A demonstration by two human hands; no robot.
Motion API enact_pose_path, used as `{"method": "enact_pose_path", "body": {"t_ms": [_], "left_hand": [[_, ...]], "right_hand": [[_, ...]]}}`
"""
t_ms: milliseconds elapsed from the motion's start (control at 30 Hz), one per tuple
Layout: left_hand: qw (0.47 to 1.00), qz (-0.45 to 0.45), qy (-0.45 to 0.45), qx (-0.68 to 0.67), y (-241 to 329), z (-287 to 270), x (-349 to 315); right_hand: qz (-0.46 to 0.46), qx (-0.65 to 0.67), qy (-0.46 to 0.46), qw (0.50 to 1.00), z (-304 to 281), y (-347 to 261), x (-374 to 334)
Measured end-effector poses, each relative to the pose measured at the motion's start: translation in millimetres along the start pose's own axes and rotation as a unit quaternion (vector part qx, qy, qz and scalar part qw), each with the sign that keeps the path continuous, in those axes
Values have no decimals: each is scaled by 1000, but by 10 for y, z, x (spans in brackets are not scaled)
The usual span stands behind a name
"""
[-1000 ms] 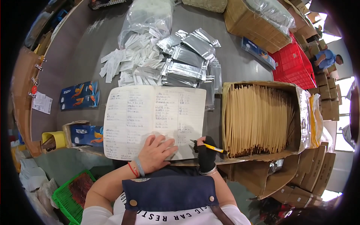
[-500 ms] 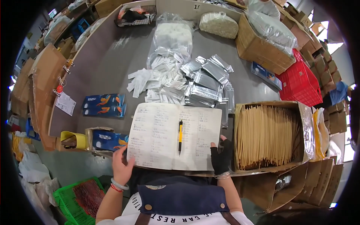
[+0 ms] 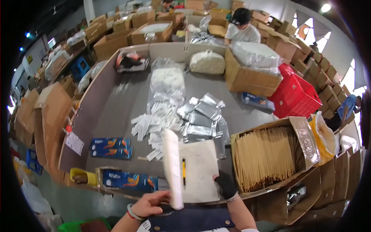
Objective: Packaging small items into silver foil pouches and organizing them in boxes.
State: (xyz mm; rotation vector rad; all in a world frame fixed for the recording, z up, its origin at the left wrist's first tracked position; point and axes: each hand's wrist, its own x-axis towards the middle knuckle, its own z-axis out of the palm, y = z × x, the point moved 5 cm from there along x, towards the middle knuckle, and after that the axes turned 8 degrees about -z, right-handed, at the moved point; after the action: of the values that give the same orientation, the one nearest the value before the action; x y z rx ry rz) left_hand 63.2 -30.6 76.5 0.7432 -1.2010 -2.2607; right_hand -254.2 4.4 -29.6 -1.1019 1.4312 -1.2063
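The notebook point(image 3: 201, 166) lies at the table's near edge, its left half raised almost upright and seen nearly edge-on. My left hand point(image 3: 152, 203) is beside the lower end of that raised half, fingers extended and thumb apart. My right hand point(image 3: 226, 185), in a black fingerless glove, holds the right edge of the notebook with the thumb over the page; its other fingers are mostly hidden. A yellow and black pen point(image 3: 184, 170) rests near the fold, partly covered by the raised half. Beyond the notebook are white paper strips point(image 3: 164, 120) and silver foil packets point(image 3: 203, 120).
To the right stands a carton of thin wooden sticks point(image 3: 266, 158), with a red crate point(image 3: 295, 92) behind. Blue printed packs point(image 3: 111, 148) lie left, above an open blue-filled box point(image 3: 129, 180). A bag of white items point(image 3: 168, 83) sits farther back. Another person point(image 3: 243, 31) is beyond the table.
The notebook's left half has swung up from lying flat, partly covering the pen. My left hand has moved right. The view has tilted up, bringing the far room and another person into sight.
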Motion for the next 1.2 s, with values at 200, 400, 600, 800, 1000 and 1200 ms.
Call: {"method": "enact_pose_path", "body": {"t_ms": [200,400,600,800,1000,1200], "left_hand": [[971,-32,213,106,-108,-122,766],[984,-46,170,-39,-72,-89,1118],[982,34,180,-38,283,68,1539],[979,65,191,-11,508,-36,1360],[951,-20,305,40,60,-669,816],[933,-12,360,0,-270,-948,486]], "right_hand": [[-174,-32,-22,984,223,-578,23],[69,582,-85,806,132,-693,-23],[34,142,-85,986,-222,-958,390],[-170,-86,220,957,-1152,-2117,1874],[-289,-453,411,737,-2139,-3074,3434],[-206,-467,423,749,-2272,-2858,4267]]}}
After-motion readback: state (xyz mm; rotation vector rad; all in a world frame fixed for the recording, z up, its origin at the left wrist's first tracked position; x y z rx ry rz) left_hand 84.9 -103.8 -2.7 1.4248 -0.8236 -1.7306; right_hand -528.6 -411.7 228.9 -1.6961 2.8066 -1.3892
